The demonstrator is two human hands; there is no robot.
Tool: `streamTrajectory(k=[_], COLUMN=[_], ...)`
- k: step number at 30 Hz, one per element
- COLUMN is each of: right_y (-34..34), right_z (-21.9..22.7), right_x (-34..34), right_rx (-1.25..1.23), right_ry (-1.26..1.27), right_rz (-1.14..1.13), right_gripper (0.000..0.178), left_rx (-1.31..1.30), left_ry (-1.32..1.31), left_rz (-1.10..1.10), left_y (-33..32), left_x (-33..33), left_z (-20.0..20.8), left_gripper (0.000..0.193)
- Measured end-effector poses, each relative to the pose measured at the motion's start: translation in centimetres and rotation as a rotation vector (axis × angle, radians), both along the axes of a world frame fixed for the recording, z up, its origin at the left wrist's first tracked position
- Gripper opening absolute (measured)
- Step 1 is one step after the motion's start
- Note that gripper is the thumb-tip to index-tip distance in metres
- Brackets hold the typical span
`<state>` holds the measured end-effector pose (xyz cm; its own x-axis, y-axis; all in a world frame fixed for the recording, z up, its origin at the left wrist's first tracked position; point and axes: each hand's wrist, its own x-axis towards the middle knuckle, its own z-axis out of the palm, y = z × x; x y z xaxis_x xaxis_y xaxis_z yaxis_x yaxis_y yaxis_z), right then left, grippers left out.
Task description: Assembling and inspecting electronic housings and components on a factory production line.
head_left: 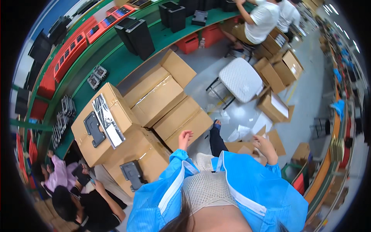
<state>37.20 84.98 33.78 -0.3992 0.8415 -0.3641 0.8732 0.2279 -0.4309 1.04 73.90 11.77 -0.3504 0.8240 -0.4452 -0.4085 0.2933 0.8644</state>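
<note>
My left hand (185,139) is raised over the edge of a closed cardboard carton (183,120), its fingers loosely bent and apart, with nothing in them. Out to the right, my right hand (264,146) hangs empty above opened cardboard, fingers half curled and apart. Left of my left hand stand stacked cartons. On the upper one lie a dark grey plastic frame (94,129) and a flat part in clear wrapping (108,120). A second dark plastic part (132,174) rests on the lower carton (145,149). Beyond them, a carton (158,94) has a raised flap.
A green workbench (158,38) carries tall black housings (135,38) and red trays (69,58). A white-covered stool (241,79), open boxes (276,106) and scattered plastic film (239,133) occupy the floor. People sit at far right (259,21) and near left (87,208).
</note>
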Motion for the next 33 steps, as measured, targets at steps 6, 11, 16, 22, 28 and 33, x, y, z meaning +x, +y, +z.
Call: streamTrajectory(k=[6, 11, 16, 22, 28, 33], right_y=[15.2, 22.8, 29.7, 36.8, 38.8, 42.2], right_z=[-1.0, 0.7, 1.7, 2.2, 4.1, 3.5], right_x=[-0.3, 1.0, -0.2, -8.4, -19.4, -27.0], right_rx=[0.101, 0.117, 0.070, 0.179, 0.213, -0.133], right_ry=[0.017, 0.150, 0.082, 0.141, 0.359, 0.522], right_rz=[0.201, 0.239, 0.283, 0.588, 0.824, 0.847], right_gripper=[0.038, 0.037, 0.038, 0.042, 0.050, 0.058], left_rx=[-0.134, -0.001, 0.019, 0.090, 0.112, 0.034], left_ry=[0.062, 0.250, 0.304, 0.322, 0.623, 1.132], left_rz=[0.226, 0.240, 0.381, 0.650, 0.847, 1.116], left_y=[10.8, 20.1, 24.3, 27.4, 33.2, 36.3], left_x=[3.2, 3.4, 2.5, -2.2, -12.2, -25.1], left_z=[-0.9, 1.5, 5.0, 6.5, 11.7, 16.0], left_gripper=[0.020, 0.023, 0.020, 0.021, 0.026, 0.035])
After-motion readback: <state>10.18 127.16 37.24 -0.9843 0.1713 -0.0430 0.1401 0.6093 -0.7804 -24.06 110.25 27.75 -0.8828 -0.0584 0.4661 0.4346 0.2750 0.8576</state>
